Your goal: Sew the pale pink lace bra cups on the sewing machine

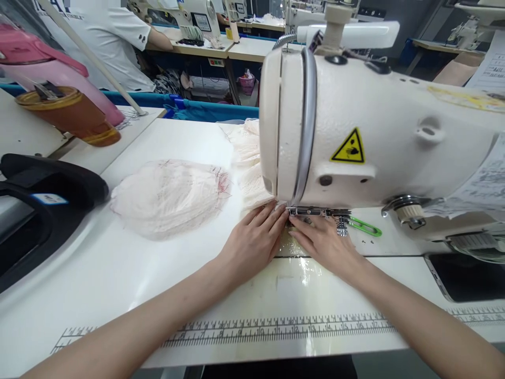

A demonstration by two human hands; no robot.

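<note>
A cream sewing machine [379, 126] stands on the white table [118, 273]. Both my hands lie flat on the machine bed just in front of its presser foot [294, 213]. My left hand [254, 239] has its fingers stretched out, tips touching a strip of cream ruffled fabric [246, 163] that runs under the machine head and away behind it. My right hand [325, 242] also lies flat, fingers together, pointing at the needle area. What lies under the fingertips is hidden by the machine head.
A heap of pale pink gathered fabric pieces [168, 195] lies left of my hands. Green-handled snips [365, 227] rest by the machine. A black object [43, 200] sits at far left, with pink and amber bottles [67, 100] behind. A printed ruler [276, 329] edges the table. Another person in white [114, 37] sits beyond.
</note>
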